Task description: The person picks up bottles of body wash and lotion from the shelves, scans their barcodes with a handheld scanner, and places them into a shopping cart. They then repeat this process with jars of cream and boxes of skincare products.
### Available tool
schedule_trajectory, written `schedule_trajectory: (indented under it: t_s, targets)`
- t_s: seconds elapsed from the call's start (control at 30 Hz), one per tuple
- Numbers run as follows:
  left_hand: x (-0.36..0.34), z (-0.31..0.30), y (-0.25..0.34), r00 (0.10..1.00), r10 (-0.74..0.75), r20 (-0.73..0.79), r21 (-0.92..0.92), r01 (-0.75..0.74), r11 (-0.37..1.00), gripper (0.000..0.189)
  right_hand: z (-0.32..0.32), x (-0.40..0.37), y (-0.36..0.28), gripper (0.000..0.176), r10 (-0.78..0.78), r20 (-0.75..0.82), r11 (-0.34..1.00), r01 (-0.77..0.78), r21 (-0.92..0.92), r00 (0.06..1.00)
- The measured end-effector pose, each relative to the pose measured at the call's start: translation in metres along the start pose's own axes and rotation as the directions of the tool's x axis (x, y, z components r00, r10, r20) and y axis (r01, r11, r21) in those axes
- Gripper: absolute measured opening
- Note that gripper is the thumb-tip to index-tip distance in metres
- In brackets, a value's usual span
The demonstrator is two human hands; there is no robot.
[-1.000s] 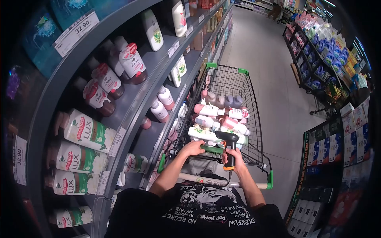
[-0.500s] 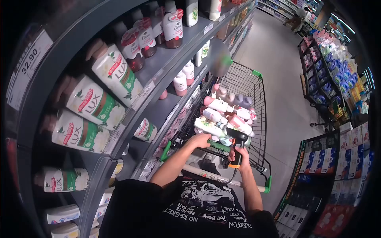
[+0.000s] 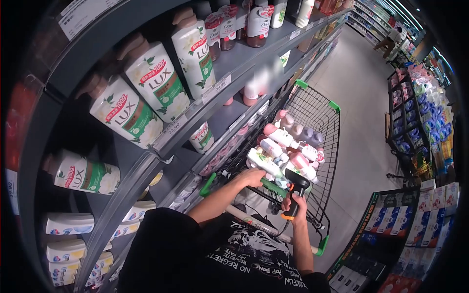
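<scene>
My right hand (image 3: 298, 209) is wrapped round the grip of a black and orange handheld barcode scanner (image 3: 294, 186), its cable hanging below. The scanner's head points over the near end of a wire shopping cart (image 3: 328, 181). My left hand (image 3: 251, 178) is closed at the cart's near rim, its fingers at the end of a green strip (image 3: 274, 188); the fingertips are partly hidden. Just beyond both hands, a white and green bottle (image 3: 264, 161) lies on a heap of bottles. A pink-capped white bottle (image 3: 281, 136) and a pink bottle (image 3: 303, 163) lie there too.
Shelves on the left hold white and green LUX pump bottles (image 3: 159, 85), Dove bottles (image 3: 259, 24) and wipe packs (image 3: 69, 223). At right stand a boxed-goods display (image 3: 388, 215) and a rack of blue packs (image 3: 413, 115). A person (image 3: 389, 39) is far down the aisle (image 3: 354, 107).
The view has turned left, so the shelf bottles and the cart appear farther right. Both hands keep nearly the same places at the cart, and the scanner is still held in my right hand.
</scene>
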State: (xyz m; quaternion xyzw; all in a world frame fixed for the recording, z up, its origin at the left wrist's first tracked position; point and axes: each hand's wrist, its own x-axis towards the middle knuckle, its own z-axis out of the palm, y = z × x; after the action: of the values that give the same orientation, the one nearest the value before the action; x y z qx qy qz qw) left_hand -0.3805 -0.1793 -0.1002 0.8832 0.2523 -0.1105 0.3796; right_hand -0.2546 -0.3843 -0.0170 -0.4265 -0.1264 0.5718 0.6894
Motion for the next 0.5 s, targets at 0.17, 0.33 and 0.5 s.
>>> schedule_trajectory:
  t_s: [0.17, 0.33, 0.5]
  targets:
    - [-0.033, 0.01, 0.003, 1.0, -0.002, -0.016, -0.031, 0.002, 1.0, 0.046, 0.006, -0.026, 0.012, 0.044, 0.022, 0.02, 1.0, -0.022, 0.003, 1.0]
    - [-0.035, 0.033, -0.017, 0.995, 0.03, -0.097, -0.023, -0.032, 0.999, 0.045, 0.011, -0.037, 0.026, 0.044, 0.006, 0.014, 0.999, -0.005, -0.043, 1.0]
    - [-0.06, 0.043, -0.016, 0.991, 0.025, -0.133, -0.019, -0.027, 0.999, 0.044, 0.014, -0.056, 0.044, 0.042, -0.007, 0.008, 0.993, 0.007, -0.115, 1.0]
